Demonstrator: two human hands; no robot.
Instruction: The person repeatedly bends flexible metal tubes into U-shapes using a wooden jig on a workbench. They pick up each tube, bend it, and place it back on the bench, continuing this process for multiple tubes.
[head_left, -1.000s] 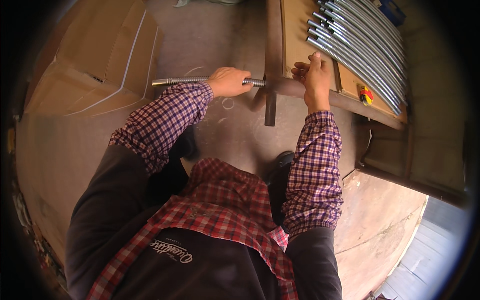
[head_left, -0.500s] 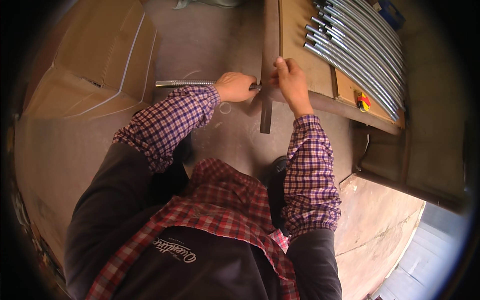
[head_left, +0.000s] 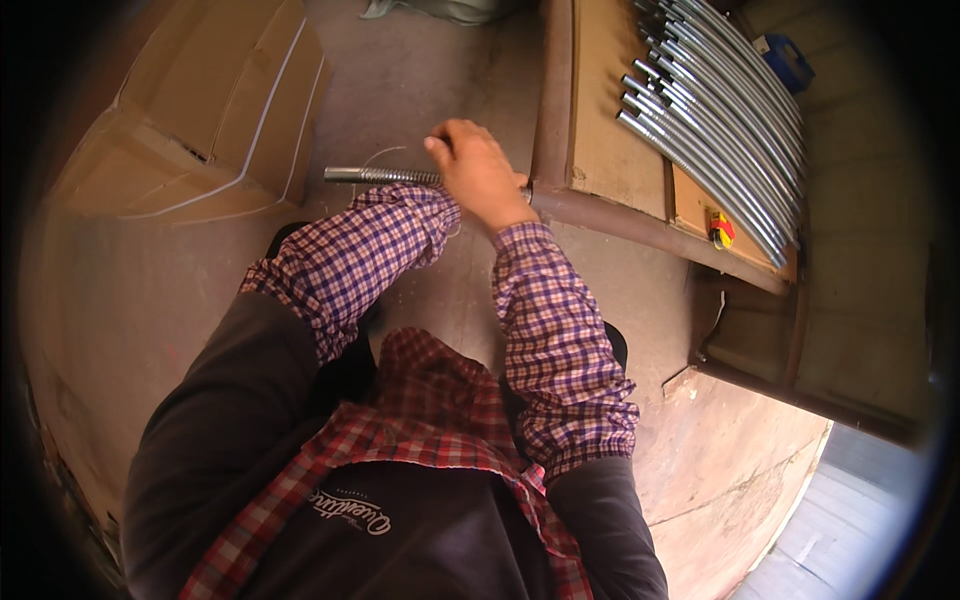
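A silvery ribbed metal tube (head_left: 385, 176) lies crosswise in front of me, its smooth end pointing left. Its other end shows by the table corner. My left hand (head_left: 521, 181) grips the tube near that right end; most of this hand is hidden, with only a bit of finger showing. Over it is my right hand (head_left: 483, 172), its back toward me, fingers curled and thumb pointing left. Whatever the right fingers may hold is out of sight.
Many similar metal tubes (head_left: 715, 130) lie side by side on the table (head_left: 600, 160) at the right. A red and yellow tape measure (head_left: 721, 229) rests near its front edge. Behind the tubes is a blue object (head_left: 786, 63). A strapped cardboard box (head_left: 200, 120) stands at left.
My right hand has swung left from the table edge to over my left hand, covering it. The tube has shifted slightly right. The view has turned a little.
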